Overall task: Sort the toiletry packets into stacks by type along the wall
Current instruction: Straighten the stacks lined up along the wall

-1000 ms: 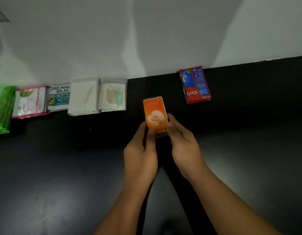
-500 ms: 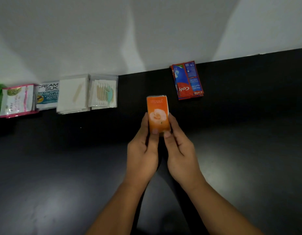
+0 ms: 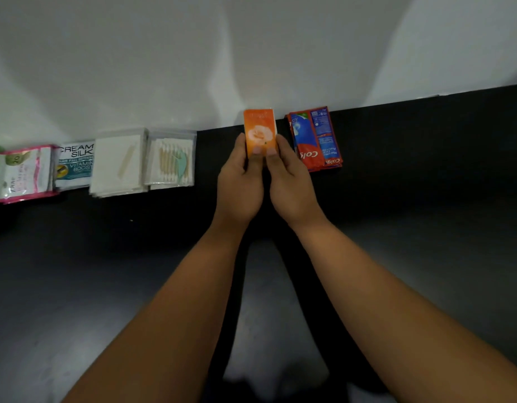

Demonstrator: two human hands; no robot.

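Orange flower-printed packet [image 3: 258, 132] is pinched by left hand [image 3: 240, 184] and right hand [image 3: 292, 186] at upper centre, by the wall [image 3: 251, 53], just left of red-blue toothpaste sachets [image 3: 315, 138]; placing step is judged underway, release needed next.
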